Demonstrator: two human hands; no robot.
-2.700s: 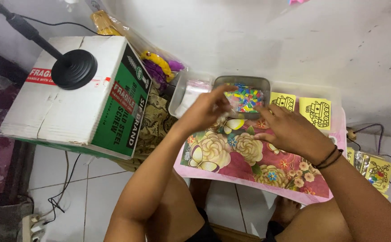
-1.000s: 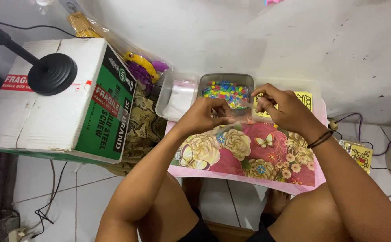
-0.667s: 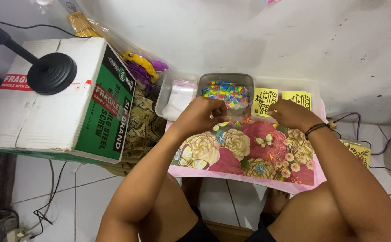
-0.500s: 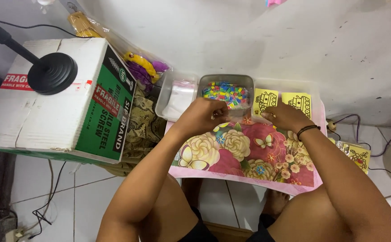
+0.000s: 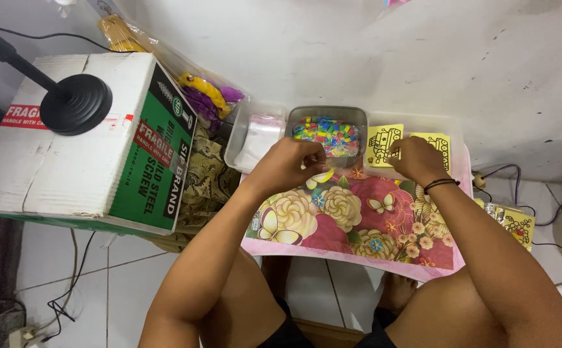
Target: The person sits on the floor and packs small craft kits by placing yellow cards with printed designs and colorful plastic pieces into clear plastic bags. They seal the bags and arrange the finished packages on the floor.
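My left hand (image 5: 289, 165) hovers at the near rim of a grey tub (image 5: 356, 116) filled with small bright beads (image 5: 328, 134). Its fingers are curled together, and I cannot make out anything between them. My right hand (image 5: 415, 158), with a black band on the wrist, lies on two yellow picture cards. Its fingertips curl on the edge of the left card (image 5: 381, 142). The other card (image 5: 441, 143) shows just past my knuckles. Both cards lie in a shallow clear tray (image 5: 416, 120) at the back of the small floral-covered table (image 5: 358, 222).
A clear tub of plastic bags (image 5: 255, 135) stands left of the beads. A big white-and-green cardboard box (image 5: 100, 161) carrying a black round stand base (image 5: 76, 103) fills the left side. Another yellow card (image 5: 516, 224) and cables (image 5: 552, 238) lie on the floor at right.
My right hand has moved from the table's middle, beside the left hand, rightward and back onto the yellow cards. The left hand has stayed by the bead tub.
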